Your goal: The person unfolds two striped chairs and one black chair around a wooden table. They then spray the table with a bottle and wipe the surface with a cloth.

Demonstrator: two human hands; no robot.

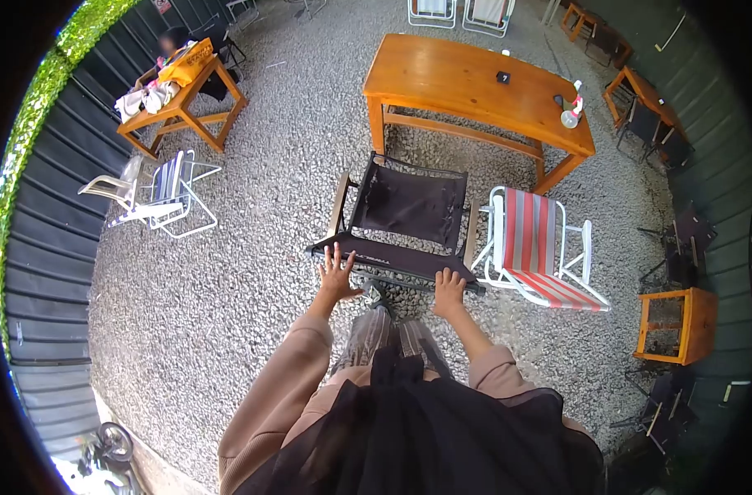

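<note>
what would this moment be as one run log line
left hand: open, at black chair | right hand: on its backrest

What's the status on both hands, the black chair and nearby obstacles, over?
Left hand open, spread at black chair backrest; right hand at its other end, grip unclear. Chair upright on gravel. Red-striped chair close on right, wooden table ahead.

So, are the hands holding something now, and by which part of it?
The left hand, fingers spread, and the right hand are at opposite ends of the black chair's backrest; a firm hold cannot be told.
</note>
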